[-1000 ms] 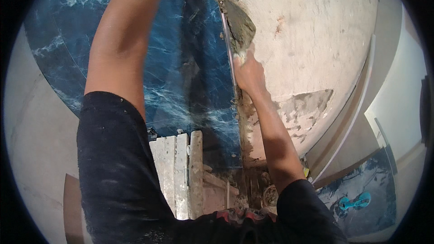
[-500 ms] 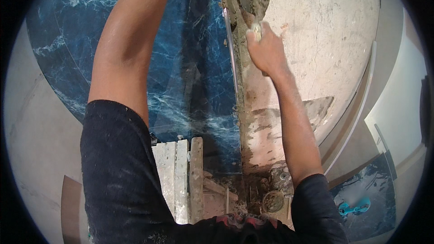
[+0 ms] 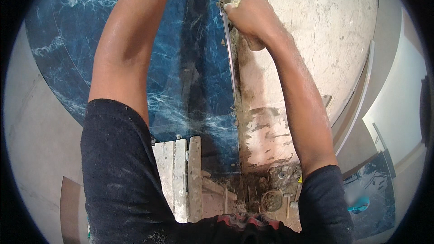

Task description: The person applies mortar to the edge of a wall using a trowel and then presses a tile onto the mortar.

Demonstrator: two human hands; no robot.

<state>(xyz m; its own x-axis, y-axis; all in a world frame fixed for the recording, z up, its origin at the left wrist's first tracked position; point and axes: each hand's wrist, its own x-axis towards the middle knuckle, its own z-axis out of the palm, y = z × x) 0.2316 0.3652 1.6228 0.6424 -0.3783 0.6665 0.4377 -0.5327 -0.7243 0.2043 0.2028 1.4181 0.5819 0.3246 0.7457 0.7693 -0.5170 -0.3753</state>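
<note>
My left arm [image 3: 129, 40] reaches up past the top edge, and its hand is out of the picture. My right hand [image 3: 251, 13] is closed round the handle of a trowel [image 3: 235, 1], whose pale handle end shows by the thumb. Most of the trowel's blade cannot be made out now. The hand is over a strip of grey mortar [image 3: 242, 81] along the seam between dark blue marbled tiles [image 3: 194, 95] and a bare pale wall surface [image 3: 307, 27]. A thin metal trim strip [image 3: 229, 47] runs down the tile edge.
Below the tiles stands a worn, paint-spattered plank bench [image 3: 181, 176]. On the dirty floor lie a round container [image 3: 272, 200] and a hammer-like tool [image 3: 288, 203]. At the lower right, a blue suction lifter [image 3: 359, 204] sits on a loose tile [image 3: 377, 185].
My right hand has moved up and left onto the mortar seam, turning the trowel so its blade no longer shows clearly. My left arm has hardly moved.
</note>
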